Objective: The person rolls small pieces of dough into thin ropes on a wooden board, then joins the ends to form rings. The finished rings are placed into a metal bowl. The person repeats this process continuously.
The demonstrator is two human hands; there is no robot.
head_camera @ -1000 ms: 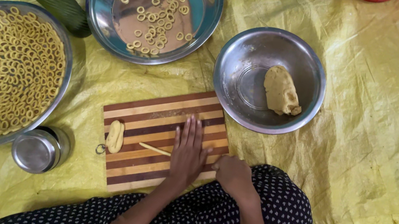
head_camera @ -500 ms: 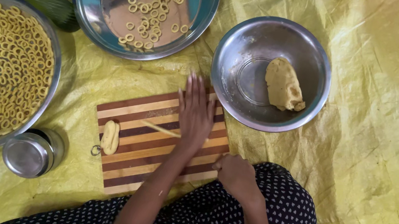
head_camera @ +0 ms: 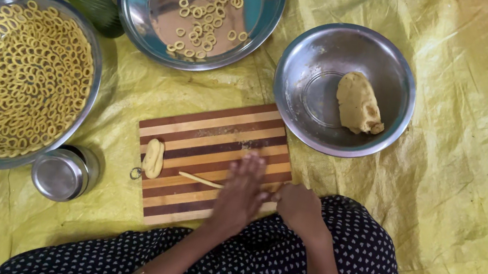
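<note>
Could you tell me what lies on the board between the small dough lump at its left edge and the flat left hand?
In the head view, a thin dough rope lies on the striped board between the dough lump and the left hand.

A home food-making spot set up on the floor: a yellow plastic sheet [head_camera: 480,199] is spread out as the work surface, with steel plates of small dough rings [head_camera: 14,76] at the left and top, a steel bowl [head_camera: 312,55] holding dough at upper right, and a striped wooden board [head_camera: 210,138] at centre.
</note>
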